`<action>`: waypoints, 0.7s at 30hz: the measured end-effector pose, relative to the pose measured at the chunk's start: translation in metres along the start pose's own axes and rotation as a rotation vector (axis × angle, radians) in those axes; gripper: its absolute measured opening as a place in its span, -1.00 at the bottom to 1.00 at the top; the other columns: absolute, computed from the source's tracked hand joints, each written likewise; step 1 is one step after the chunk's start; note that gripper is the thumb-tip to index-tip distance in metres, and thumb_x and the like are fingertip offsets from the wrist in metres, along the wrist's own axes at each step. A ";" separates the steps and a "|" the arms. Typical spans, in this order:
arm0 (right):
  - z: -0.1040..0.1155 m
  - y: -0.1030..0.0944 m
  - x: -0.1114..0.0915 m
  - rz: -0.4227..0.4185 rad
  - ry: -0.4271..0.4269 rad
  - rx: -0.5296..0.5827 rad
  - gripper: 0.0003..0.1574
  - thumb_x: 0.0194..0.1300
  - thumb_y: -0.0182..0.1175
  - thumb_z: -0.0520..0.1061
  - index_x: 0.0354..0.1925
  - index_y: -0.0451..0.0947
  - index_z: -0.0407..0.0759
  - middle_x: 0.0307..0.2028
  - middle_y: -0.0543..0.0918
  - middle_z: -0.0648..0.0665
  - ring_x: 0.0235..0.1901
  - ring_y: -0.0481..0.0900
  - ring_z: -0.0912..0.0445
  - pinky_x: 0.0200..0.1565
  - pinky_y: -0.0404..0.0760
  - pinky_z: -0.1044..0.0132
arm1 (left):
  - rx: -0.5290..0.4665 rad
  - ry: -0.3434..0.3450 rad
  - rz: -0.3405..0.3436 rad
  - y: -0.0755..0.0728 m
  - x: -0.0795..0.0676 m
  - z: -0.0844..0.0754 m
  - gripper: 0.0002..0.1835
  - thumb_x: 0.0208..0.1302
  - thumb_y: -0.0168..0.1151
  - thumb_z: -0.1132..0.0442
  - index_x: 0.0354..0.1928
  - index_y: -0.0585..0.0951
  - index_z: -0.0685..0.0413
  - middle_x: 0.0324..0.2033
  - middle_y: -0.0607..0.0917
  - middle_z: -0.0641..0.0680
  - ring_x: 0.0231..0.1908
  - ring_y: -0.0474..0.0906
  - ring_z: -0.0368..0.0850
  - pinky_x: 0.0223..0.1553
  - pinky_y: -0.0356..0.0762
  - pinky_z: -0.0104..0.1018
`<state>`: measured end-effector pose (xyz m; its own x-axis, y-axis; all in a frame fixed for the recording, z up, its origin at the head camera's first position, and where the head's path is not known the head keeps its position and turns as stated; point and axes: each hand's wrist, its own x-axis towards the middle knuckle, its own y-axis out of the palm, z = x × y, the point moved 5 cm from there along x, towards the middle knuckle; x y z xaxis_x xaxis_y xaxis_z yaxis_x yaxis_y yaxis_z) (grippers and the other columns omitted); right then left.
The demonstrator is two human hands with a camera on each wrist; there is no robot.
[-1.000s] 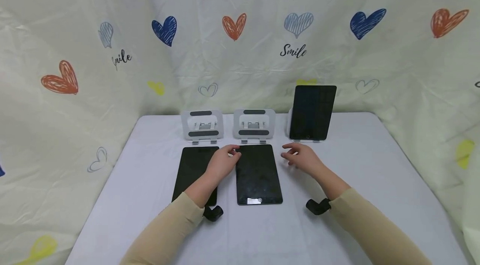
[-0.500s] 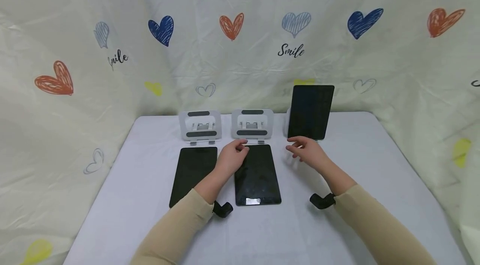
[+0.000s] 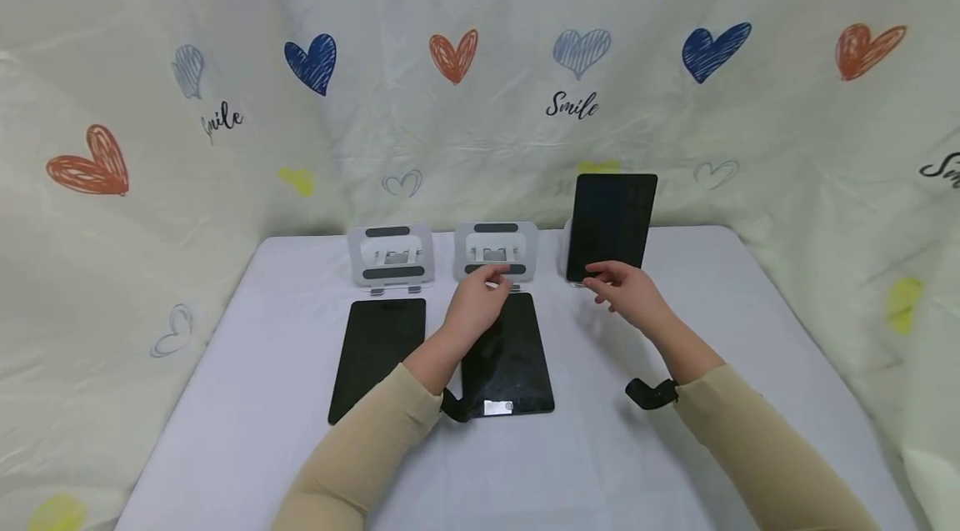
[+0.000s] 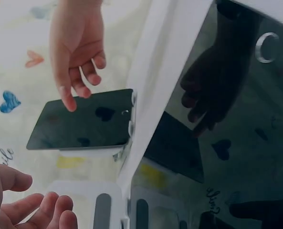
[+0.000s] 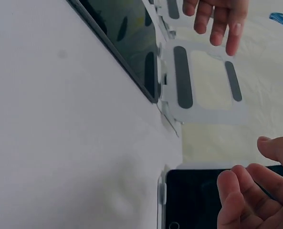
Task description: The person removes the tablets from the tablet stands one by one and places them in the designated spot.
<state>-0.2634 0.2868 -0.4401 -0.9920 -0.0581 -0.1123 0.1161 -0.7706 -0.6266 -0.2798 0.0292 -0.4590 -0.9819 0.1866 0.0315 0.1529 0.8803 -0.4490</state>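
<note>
My left hand (image 3: 477, 303) hovers over the far edge of the middle tablet (image 3: 510, 368), close to the middle grey stand (image 3: 460, 252). Its fingers are loosely bent and hold nothing. To the right, my right hand (image 3: 632, 295) hangs in front of a third tablet (image 3: 611, 222), which leans upright on a stand mostly hidden behind it. In the right wrist view the fingers (image 5: 244, 183) of that hand are relaxed, with nothing between them. Another dark tablet (image 3: 378, 348) lies flat at the left, below the left stand (image 3: 354, 256).
All of this rests on a white-covered table (image 3: 592, 464). A pale curtain (image 3: 495, 147) printed with hearts hangs right behind the stands. Each wrist carries a small black camera, such as the right wrist camera (image 3: 651, 393).
Both hands have moved forward and slightly right, the left from the middle tablet's corner towards the middle stand, the right up to the propped tablet. The tablets stay put; the head view has shifted slightly.
</note>
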 end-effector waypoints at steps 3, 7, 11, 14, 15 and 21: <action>-0.002 -0.006 -0.001 -0.026 -0.009 -0.021 -0.43 0.46 0.15 0.03 0.28 0.44 -0.26 -0.05 0.63 -0.35 -0.14 0.61 -0.23 -0.27 0.58 0.21 | -0.024 0.000 0.005 0.003 0.004 -0.005 -0.64 0.45 0.13 0.10 0.22 0.60 -0.05 -0.04 0.66 -0.01 -0.09 0.59 -0.10 -0.14 0.58 -0.17; -0.003 -0.017 0.001 -0.053 -0.012 -0.052 -0.41 0.46 0.15 0.07 0.28 0.44 -0.27 -0.08 0.65 -0.33 -0.13 0.61 -0.22 -0.28 0.58 0.24 | -0.045 -0.005 0.009 0.008 0.011 -0.012 -0.63 0.45 0.14 0.09 0.22 0.60 -0.05 -0.05 0.67 -0.02 -0.11 0.61 -0.12 -0.14 0.58 -0.18; -0.003 -0.029 0.006 -0.079 -0.009 -0.066 -0.41 0.46 0.15 0.08 0.27 0.44 -0.26 -0.12 0.65 -0.30 -0.14 0.61 -0.21 -0.29 0.58 0.25 | -0.053 -0.001 -0.012 0.014 0.021 -0.018 -0.62 0.44 0.13 0.08 0.23 0.60 -0.08 -0.07 0.67 -0.05 -0.13 0.61 -0.15 -0.12 0.56 -0.18; -0.006 -0.039 0.010 -0.112 -0.001 -0.064 -0.42 0.46 0.14 0.08 0.27 0.44 -0.25 -0.10 0.62 -0.32 -0.14 0.62 -0.21 -0.28 0.59 0.22 | -0.093 0.010 -0.016 0.021 0.027 -0.027 -0.62 0.45 0.12 0.08 0.24 0.59 -0.08 -0.08 0.66 -0.06 -0.12 0.60 -0.14 -0.11 0.57 -0.17; -0.007 -0.042 0.011 -0.124 0.003 -0.060 -0.41 0.46 0.14 0.08 0.27 0.44 -0.25 -0.08 0.62 -0.33 -0.14 0.63 -0.21 -0.27 0.60 0.20 | -0.105 0.013 -0.015 0.024 0.029 -0.030 -0.63 0.45 0.12 0.07 0.23 0.59 -0.09 -0.09 0.66 -0.06 -0.13 0.60 -0.15 -0.11 0.58 -0.18; -0.015 -0.054 0.013 -0.176 0.020 -0.034 -0.35 0.47 0.11 0.13 0.30 0.41 -0.26 -0.02 0.59 -0.35 -0.10 0.62 -0.23 -0.28 0.61 0.26 | -0.121 0.017 -0.028 0.039 0.034 -0.045 -0.65 0.45 0.11 0.03 0.18 0.62 -0.12 -0.13 0.65 -0.11 -0.22 0.58 -0.20 -0.19 0.59 -0.24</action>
<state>-0.2816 0.3371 -0.4196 -0.9960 0.0885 -0.0136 -0.0572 -0.7461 -0.6633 -0.3026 0.0894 -0.4351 -0.9842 0.1674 0.0577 0.1387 0.9313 -0.3367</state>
